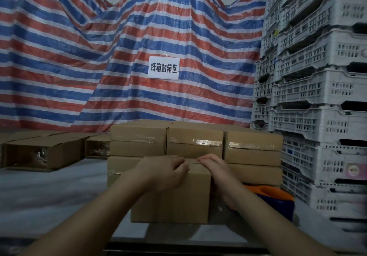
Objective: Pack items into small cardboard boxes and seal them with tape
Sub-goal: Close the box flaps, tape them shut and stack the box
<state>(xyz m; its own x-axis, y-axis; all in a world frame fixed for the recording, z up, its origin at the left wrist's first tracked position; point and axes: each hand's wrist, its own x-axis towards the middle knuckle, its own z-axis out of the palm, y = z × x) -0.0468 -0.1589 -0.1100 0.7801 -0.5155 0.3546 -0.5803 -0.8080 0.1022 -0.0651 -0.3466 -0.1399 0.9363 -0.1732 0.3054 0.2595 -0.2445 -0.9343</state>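
The left hand [166,171] and right hand [217,173] are curling their fingers over the far top edge of the cardboard box [178,198], gripping it. Its long axis is running away from the person, toward the taped boxes [195,142] just behind. Above those, a white sign [163,68] is reading "纸箱封箱区".

Head-worn view, forward and down, close over hands [178,174]

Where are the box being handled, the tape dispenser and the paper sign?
box [178,200], head view, on its bare front face below both hands.
tape dispenser [278,196], head view, on its orange and blue body right of the box.
paper sign [163,68], head view, on the middle of the white sheet.
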